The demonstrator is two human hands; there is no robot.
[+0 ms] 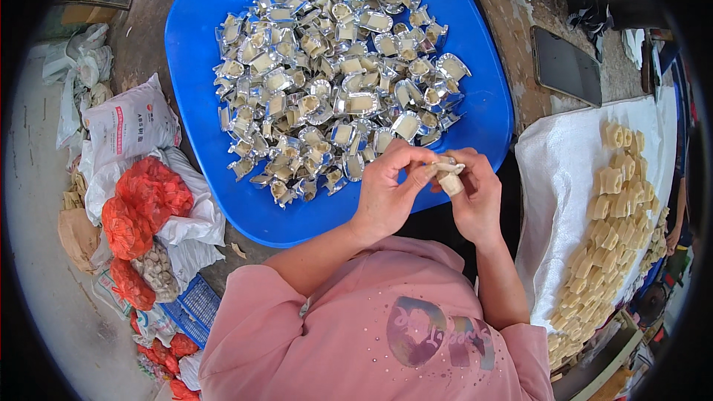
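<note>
Above the near right edge of a large blue tub (194, 82), both my hands meet around one small cream-coloured moulded piece (450, 181). My left hand (390, 187) pinches its upper side between thumb and fingers. The fingers of my right hand (477, 191) close round it from the other side and hide part of it. A heap of small shiny silver pieces with cream-coloured insides (327, 89) fills the middle of the tub.
At the right, many cream-coloured pieces (609, 215) lie on a white woven sheet (542, 171). A dark phone (566, 67) rests beyond it. On the left are a stuffed white sack (130, 122), red bags (152, 197) and a blue crate (194, 308).
</note>
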